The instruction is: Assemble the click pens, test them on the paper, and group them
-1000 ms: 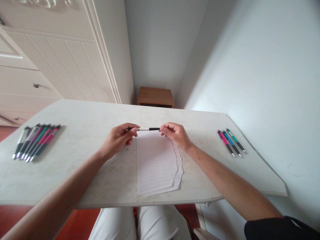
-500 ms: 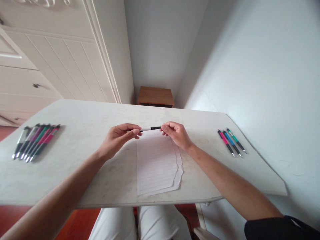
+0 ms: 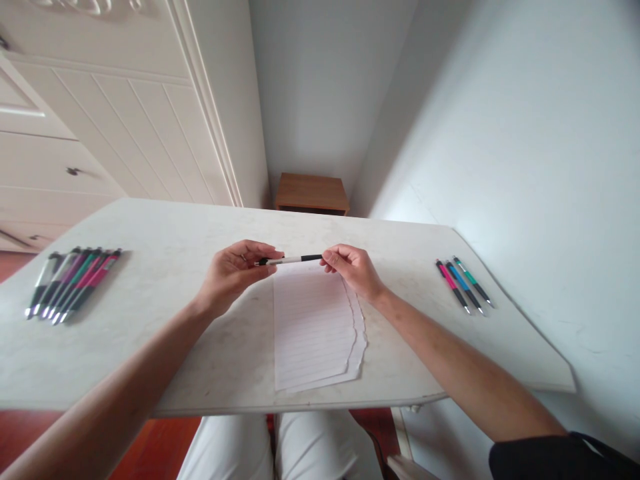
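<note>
A white pen with a black grip (image 3: 295, 260) is held level above the top of the paper, between my two hands. My left hand (image 3: 235, 270) is closed around its clip end, with fingers above and thumb below. The black grip end is pinched between thumb and fingers of my right hand (image 3: 353, 267), which hides the tip. Beneath lie lined paper sheets (image 3: 315, 327) with torn right edges, one over another.
On the left of the white table (image 3: 200, 373) lies a row of several pens (image 3: 75, 283), mixed in colour. Three more, a pink pen (image 3: 452, 285), a blue pen (image 3: 464, 287) and a green pen (image 3: 473, 280), lie at the right near the wall.
The fingers and thumb of my left hand have shifted and spread a little, so more of the pen's clip end shows. My right hand has stayed nearly in place.
</note>
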A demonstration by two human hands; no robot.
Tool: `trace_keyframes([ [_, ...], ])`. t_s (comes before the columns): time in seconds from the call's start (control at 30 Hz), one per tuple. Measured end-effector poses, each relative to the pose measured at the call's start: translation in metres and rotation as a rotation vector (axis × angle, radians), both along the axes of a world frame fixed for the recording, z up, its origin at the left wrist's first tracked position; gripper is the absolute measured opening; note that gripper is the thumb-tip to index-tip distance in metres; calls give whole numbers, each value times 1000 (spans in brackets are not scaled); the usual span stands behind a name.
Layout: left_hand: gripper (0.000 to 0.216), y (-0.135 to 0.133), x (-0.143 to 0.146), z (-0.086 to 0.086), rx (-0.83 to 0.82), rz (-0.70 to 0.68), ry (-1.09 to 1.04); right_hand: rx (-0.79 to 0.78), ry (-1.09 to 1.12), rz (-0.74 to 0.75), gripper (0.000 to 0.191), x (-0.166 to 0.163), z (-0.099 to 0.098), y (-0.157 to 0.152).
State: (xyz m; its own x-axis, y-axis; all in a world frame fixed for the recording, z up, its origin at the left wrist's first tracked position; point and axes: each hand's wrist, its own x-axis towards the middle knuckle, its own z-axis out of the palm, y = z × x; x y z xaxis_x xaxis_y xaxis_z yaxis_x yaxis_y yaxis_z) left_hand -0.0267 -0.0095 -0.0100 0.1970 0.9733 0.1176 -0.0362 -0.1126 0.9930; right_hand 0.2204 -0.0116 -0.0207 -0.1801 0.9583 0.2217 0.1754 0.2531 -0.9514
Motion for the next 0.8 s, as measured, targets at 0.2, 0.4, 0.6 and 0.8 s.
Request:
trace_keyframes([
  [0.2,52,2,2,2,-127,28,68,15,30,7,40,-1,2,-2],
  [0.4,49,3,1,1,-165,-15,51,14,15,4,41,-1,2,-2],
  [0.6,44,5,0,0,-266,-96,-128,3,15,-21,41,0,1,-1],
  [0.8,45,6,-2,-5,-212,-50,-49,1,7,-32,42,0,0,0],
])
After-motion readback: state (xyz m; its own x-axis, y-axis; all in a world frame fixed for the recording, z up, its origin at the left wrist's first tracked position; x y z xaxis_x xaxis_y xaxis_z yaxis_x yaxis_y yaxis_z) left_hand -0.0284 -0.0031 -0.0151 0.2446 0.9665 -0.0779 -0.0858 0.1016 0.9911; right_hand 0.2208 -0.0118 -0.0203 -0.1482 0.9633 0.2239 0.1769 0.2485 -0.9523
